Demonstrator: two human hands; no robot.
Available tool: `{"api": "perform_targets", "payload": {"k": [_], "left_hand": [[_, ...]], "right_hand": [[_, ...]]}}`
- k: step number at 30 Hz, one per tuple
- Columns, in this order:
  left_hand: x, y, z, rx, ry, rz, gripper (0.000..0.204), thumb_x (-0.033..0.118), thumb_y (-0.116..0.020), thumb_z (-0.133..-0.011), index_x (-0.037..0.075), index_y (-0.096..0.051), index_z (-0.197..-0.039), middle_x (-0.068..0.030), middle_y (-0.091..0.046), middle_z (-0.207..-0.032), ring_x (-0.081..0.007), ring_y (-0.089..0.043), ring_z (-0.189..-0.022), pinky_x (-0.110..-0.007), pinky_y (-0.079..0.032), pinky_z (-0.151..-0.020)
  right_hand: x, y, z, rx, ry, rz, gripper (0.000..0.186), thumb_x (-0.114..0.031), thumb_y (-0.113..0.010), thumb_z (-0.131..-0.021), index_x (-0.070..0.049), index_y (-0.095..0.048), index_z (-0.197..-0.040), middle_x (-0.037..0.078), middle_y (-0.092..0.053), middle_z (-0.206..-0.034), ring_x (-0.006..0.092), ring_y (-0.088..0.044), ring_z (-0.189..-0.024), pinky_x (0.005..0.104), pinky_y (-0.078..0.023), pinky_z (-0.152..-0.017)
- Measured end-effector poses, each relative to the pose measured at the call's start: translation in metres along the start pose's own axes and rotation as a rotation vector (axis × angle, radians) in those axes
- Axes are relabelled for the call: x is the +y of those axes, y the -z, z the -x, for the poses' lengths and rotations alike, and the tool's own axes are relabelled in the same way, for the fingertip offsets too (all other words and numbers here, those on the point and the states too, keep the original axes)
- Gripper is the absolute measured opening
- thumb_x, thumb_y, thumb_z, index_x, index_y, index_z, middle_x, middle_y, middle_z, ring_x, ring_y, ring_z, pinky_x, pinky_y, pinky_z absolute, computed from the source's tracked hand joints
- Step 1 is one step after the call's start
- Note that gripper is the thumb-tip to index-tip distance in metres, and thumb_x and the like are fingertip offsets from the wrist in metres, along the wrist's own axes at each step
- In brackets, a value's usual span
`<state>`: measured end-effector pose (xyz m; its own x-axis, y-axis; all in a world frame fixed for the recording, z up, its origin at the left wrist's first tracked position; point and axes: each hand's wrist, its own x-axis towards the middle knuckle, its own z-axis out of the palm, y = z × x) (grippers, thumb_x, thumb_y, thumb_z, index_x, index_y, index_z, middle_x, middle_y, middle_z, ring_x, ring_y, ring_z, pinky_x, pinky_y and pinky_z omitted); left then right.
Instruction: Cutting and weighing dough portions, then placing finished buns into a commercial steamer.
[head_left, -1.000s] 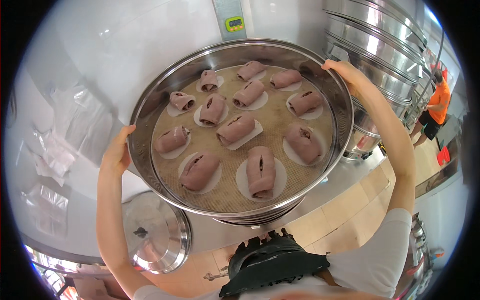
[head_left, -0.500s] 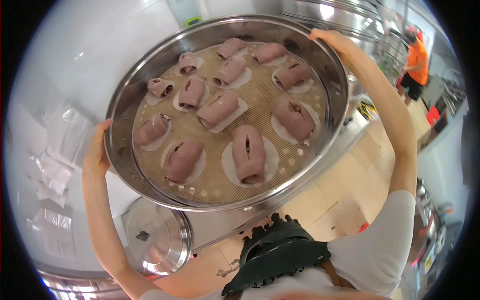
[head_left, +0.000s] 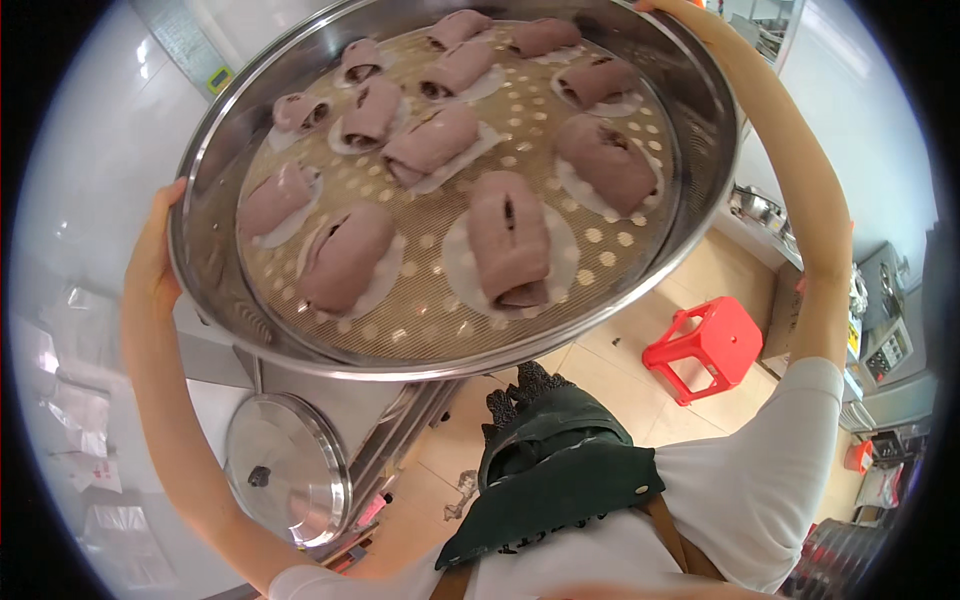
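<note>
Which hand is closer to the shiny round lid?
Left. The left hand holds the left side of the steamer tray, above the lid in the picture; the right hand holds the far right side.

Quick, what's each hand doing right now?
Left hand: holding the left side of the round steamer tray; its fingers are mostly hidden.
Right hand: holding the same tray at its far right rim.

Steamer tray [head_left: 700, 120], round, steel, tilted; lined with tan mesh mat [head_left: 430, 322]. On mat: twelve purplish rolled buns [head_left: 508, 235], each on white paper piece [head_left: 455, 258].
Worktop [head_left: 352, 398], grey metal: one round metal lid [head_left: 295, 490], dark knob upward.
Floor [head_left: 592, 352], beige tile: one red plastic stool [head_left: 735, 338], upright.
</note>
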<state>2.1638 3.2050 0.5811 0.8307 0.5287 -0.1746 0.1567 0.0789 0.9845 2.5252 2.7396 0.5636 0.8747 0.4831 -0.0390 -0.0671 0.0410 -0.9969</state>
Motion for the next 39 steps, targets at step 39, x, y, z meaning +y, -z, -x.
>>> {"api": "perform_targets", "payload": {"k": [39], "left_hand": [[-0.081,0.033,-0.197,-0.575,0.322,0.124,0.092,-0.006,-0.06,-0.072,0.007,-0.013,-0.15,-0.0139,-0.045,-0.134,-0.0252,-0.051,-0.112,-0.035,-0.044,-0.092]], "right_hand": [[0.053,-0.146,0.141,0.951,-0.016,0.223,0.047,0.005,-0.053,-0.07,0.003,-0.056,-0.117,0.01,-0.063,-0.102,0.0167,-0.06,-0.094,0.0284,-0.046,-0.086]]}}
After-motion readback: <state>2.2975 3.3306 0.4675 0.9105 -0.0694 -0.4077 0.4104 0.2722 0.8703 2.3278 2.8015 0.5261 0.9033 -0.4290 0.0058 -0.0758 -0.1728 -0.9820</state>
